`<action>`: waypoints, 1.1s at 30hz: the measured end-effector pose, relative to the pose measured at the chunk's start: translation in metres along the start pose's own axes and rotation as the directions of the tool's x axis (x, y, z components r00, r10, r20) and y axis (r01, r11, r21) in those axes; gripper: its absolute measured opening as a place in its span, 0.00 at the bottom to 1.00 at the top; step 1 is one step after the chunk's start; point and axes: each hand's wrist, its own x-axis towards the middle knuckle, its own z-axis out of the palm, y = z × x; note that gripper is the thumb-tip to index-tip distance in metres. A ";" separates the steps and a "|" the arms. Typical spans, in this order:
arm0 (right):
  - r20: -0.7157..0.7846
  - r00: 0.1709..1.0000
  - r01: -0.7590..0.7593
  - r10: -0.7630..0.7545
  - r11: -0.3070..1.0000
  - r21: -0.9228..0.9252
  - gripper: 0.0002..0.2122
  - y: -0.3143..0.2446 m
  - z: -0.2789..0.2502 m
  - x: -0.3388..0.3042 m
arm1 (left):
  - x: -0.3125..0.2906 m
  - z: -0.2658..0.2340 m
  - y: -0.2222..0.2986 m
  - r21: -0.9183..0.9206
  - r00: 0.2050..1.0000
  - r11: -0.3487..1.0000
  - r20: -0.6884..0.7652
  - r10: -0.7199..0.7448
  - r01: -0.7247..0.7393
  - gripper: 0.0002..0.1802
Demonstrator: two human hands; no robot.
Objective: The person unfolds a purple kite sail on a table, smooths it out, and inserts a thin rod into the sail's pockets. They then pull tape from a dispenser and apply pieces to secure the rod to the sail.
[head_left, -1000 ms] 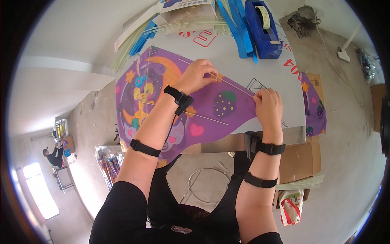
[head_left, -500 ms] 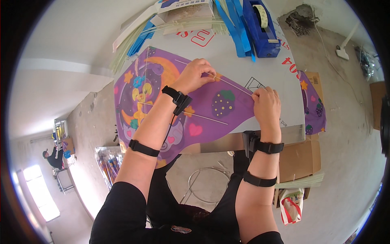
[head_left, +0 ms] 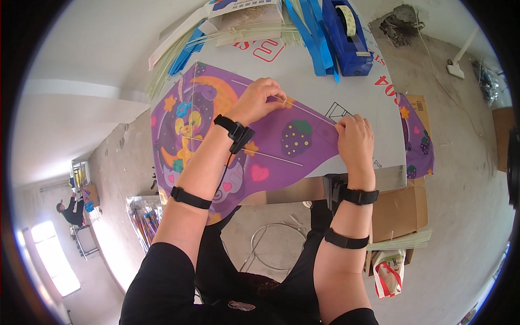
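Observation:
A purple printed kite (head_left: 319,146) lies spread on the table, decorated with a cartoon animal, a moon, stars and hearts. Along its far right edge runs a thin white rod (head_left: 310,112). My left hand (head_left: 255,103) is closed in a pinch on this rod, midway along the edge. At the kite's right corner, my right hand (head_left: 356,138) has its fingers closed on the rod's end and the fabric; the exact grip is hidden under the fingers. Another thin rod (head_left: 273,156) crosses the middle of the kite, partly behind my left forearm.
A blue tape dispenser (head_left: 349,46) stands at the table's far right, beside blue strips (head_left: 314,40). Bundled pale rods (head_left: 238,37) and an open box (head_left: 244,21) are at the back. Another purple printed piece (head_left: 420,138) hangs right of the table (head_left: 374,100). Far left is another person (head_left: 72,212).

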 end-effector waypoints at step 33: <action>0.073 0.997 -0.038 0.023 0.975 0.220 0.06 -0.001 -0.015 0.006 | 0.000 -0.016 0.015 -0.110 0.991 0.989 0.097 -0.089 0.099 0.08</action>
